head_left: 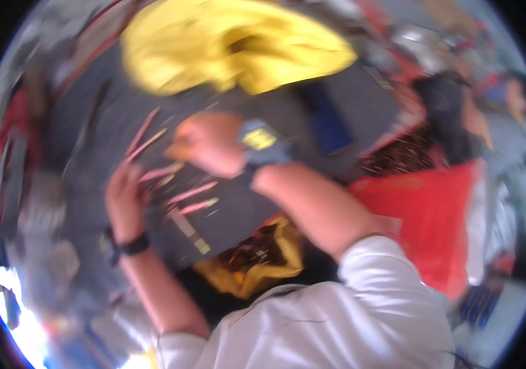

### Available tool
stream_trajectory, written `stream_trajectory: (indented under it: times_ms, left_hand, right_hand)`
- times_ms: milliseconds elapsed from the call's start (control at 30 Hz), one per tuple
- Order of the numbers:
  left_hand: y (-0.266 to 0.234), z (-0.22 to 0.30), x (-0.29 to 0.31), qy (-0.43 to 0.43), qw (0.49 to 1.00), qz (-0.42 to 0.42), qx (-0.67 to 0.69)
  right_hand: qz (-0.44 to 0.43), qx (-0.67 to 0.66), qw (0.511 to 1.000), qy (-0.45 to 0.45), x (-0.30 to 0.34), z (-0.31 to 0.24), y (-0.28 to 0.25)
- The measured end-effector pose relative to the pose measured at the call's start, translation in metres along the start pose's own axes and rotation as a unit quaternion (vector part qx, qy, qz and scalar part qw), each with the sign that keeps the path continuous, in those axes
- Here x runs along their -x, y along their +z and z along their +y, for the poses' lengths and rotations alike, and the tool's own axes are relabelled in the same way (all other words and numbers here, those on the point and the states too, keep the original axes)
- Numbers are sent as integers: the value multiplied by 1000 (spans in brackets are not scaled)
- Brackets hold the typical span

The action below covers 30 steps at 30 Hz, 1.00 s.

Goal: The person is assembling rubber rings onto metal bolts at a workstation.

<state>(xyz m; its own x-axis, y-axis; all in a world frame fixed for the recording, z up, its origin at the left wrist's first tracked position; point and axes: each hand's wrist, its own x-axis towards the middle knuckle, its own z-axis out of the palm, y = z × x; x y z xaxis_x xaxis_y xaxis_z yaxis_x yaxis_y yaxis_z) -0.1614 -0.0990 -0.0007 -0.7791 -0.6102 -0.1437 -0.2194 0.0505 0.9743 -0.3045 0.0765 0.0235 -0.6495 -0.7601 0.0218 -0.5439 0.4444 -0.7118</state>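
Observation:
On a dark grey work surface (232,212) lie several thin pink strips (192,192), some with pale yellowish ends. My left hand (124,197) is at the left of these strips, its fingers upward and close against some of them; blur hides whether it grips any. Just above and to the right, my right hand (211,144) is closed, fingers drawn together toward the left. Whatever sits in its fingertips is too smeared to name. Below the strips, a longer pale strip (190,230) lies slanted, with a yellowish end.
A crumpled yellow cloth or bag (287,55) covers the far side. Right of my right hand lies a dark blue flat piece (327,120). Dark brown bits (401,150) sit beyond a red sheet (423,215). A yellow-edged opening (287,252) near my lap holds more brown bits.

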Motion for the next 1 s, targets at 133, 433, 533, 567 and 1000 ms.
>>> stream_trajectory:
  times_ms: [133, 433, 533, 567, 1000]
  left_hand:
    - [-14, 2, -4, -18, 988, -18, -150]
    - [-20, -7, -7, 104, 950, 127, -264]
    - [-18, -19, -25, 296, 827, 152, -452]
    - [-14, -18, -26, 295, 827, 152, -453]
    - [-5, -19, -28, 230, 861, 138, -432]
  right_hand:
    - [88, 8, 995, -42, 0, 10, 13]
    - [39, 95, 992, -73, 2, 8, 25]
    - [34, 122, 989, -72, 3, 7, 24]
    - [32, 121, 990, -72, 3, 7, 24]
    - [39, 105, 991, -78, 4, 9, 24]
